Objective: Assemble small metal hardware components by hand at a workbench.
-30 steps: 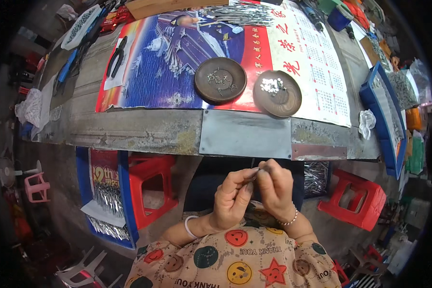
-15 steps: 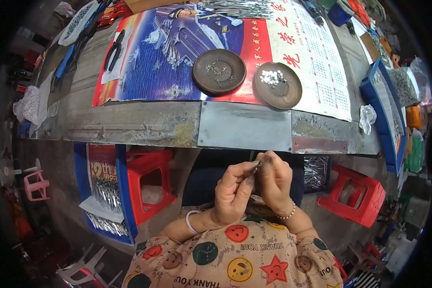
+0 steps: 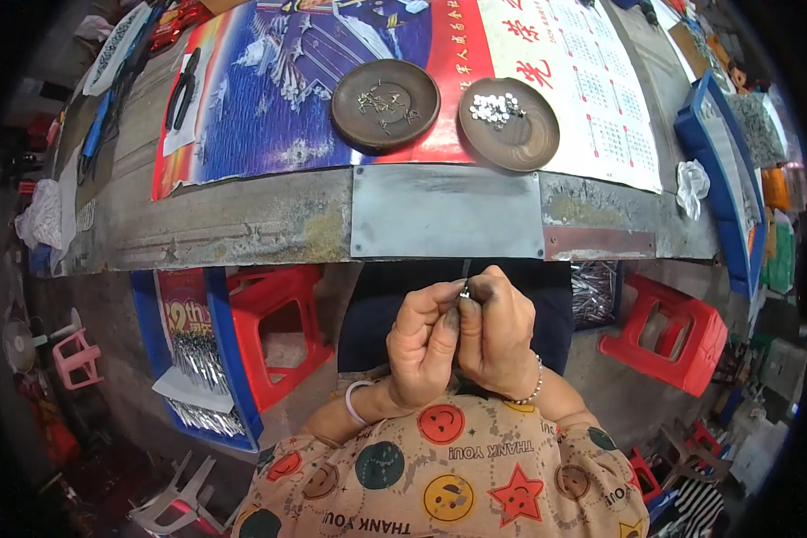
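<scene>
My left hand (image 3: 421, 341) and my right hand (image 3: 500, 334) meet fingertip to fingertip in front of the table's near edge. Both are closed in a pinch on a small shiny metal piece (image 3: 464, 291); most of it is hidden by the fingers, so its kind cannot be told. Beyond them on the table stands a dark round wooden dish (image 3: 354, 130) with thin small pins in it. Just right of that, a second brown wooden dish (image 3: 533, 148) holds small white-silver bits.
A grey metal plate (image 3: 448, 211) is fixed at the table edge. Black-handled pliers (image 3: 182, 94) lie on the poster (image 3: 269, 134). Blue trays (image 3: 233, 359) of metal parts and red stools (image 3: 282, 336) flank my lap. Another blue tray (image 3: 735, 206) is at the table's right.
My right fingertips have come down against the left ones, and both now pinch the small piece. The table and dishes sit a little higher in view.
</scene>
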`<action>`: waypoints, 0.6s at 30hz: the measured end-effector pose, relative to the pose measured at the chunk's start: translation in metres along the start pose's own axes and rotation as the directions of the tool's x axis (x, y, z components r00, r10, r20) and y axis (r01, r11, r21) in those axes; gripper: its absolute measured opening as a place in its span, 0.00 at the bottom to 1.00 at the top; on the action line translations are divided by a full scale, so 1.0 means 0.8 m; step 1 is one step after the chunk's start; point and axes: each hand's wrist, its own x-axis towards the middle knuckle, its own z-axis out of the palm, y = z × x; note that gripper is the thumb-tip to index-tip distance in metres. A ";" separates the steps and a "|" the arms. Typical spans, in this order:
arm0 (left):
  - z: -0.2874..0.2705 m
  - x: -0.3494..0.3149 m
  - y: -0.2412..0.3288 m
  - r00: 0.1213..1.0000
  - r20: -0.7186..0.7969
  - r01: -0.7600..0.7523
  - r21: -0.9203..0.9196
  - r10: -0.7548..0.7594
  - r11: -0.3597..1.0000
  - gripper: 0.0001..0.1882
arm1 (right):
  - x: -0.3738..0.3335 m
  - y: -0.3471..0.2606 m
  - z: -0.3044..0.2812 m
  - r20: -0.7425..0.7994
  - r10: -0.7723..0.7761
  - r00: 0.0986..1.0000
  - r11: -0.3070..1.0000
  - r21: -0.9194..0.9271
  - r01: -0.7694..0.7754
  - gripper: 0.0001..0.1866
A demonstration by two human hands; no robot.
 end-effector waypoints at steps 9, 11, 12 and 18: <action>-0.012 0.002 0.006 0.977 0.100 0.204 -0.143 -0.191 0.969 0.18 | -0.004 0.019 -0.019 0.126 0.113 0.986 0.925 0.348 -0.150 0.06; -0.016 0.002 0.004 0.974 0.107 0.210 -0.126 -0.198 0.970 0.18 | -0.006 0.017 -0.013 0.064 0.030 0.998 0.967 0.251 -0.046 0.08; -0.016 0.003 0.004 0.981 0.112 0.173 -0.114 -0.160 0.978 0.17 | -0.008 0.020 -0.008 0.065 0.028 0.998 0.966 0.253 -0.043 0.08; -0.015 0.002 0.005 0.980 0.063 0.194 -0.100 -0.188 0.976 0.18 | -0.016 0.038 0.014 -0.013 -0.050 0.999 0.960 0.274 0.052 0.08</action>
